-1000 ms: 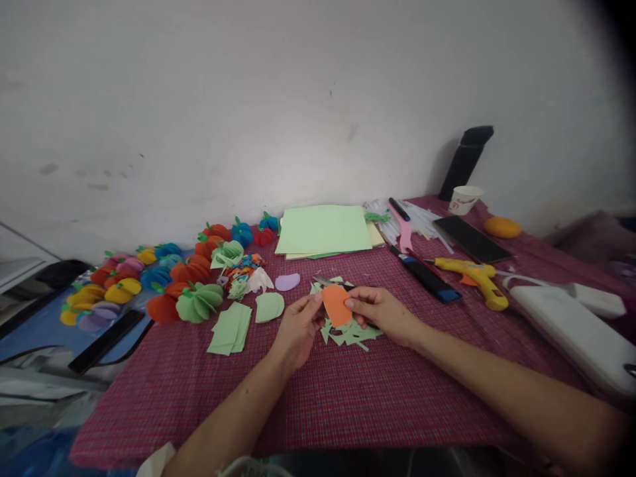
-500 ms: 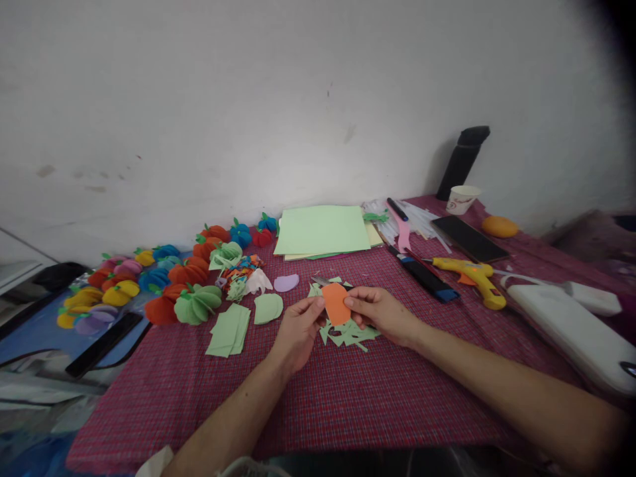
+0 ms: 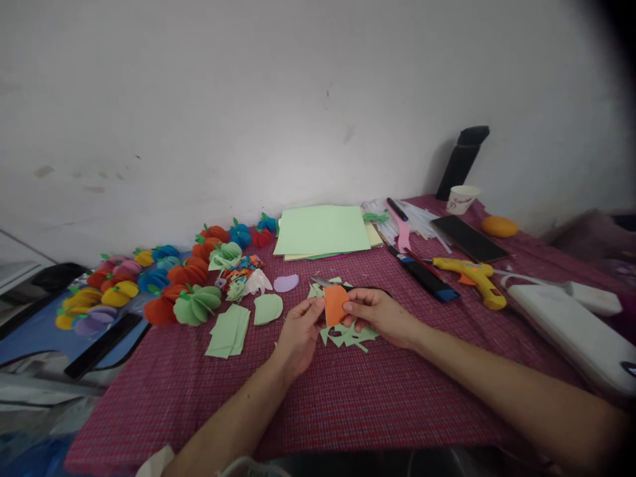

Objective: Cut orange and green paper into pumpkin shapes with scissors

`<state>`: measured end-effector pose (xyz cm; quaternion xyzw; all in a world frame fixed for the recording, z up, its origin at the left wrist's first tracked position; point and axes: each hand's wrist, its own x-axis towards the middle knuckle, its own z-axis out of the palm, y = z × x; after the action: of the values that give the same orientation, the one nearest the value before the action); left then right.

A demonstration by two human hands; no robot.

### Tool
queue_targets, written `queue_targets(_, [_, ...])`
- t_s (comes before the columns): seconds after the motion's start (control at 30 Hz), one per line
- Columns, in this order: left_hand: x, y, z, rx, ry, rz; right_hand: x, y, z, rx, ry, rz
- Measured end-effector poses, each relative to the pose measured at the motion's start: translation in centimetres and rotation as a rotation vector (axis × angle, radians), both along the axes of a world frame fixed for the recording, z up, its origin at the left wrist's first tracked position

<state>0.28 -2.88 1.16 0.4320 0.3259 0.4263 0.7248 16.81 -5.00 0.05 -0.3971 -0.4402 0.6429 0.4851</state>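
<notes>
An orange paper piece [image 3: 336, 306] with a rounded edge is held up between both hands. My left hand [image 3: 302, 329] pinches its left edge between thumb and fingers. On its right edge, my right hand [image 3: 373, 313] grips it the same way. Beneath lie light green paper scraps [image 3: 348, 336], and scissors [image 3: 322, 281] lie partly hidden behind the orange piece. To the left of my hands are a rounded green paper stack [image 3: 268, 309], squarer green paper pieces [image 3: 229, 331] and a purple paper piece [image 3: 286, 283].
Several colourful paper pumpkins [image 3: 191, 271] crowd the left side. Green sheets [image 3: 322, 230] lie by the wall. On the right are a yellow glue gun [image 3: 470, 273], a black phone [image 3: 470, 238], a paper cup [image 3: 462, 199], a black bottle [image 3: 462, 162] and a white power bank [image 3: 571, 331].
The orange paper looks narrower now, its right side bent or turned by my right hand. My right fingers have shifted slightly; my left hand stays nearly in place.
</notes>
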Motion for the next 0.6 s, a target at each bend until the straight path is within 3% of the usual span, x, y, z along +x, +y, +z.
queue_targets(0.4, [0.2,-0.3,0.4,-0.009,-0.039,-0.013,0.1,0.0,-0.1,0.022,-0.047,0.028])
queue_targets(0.6, [0.0,0.1,-0.6,0.1,0.145,0.106,-0.3,-0.1,0.2,0.079,-0.134,0.019])
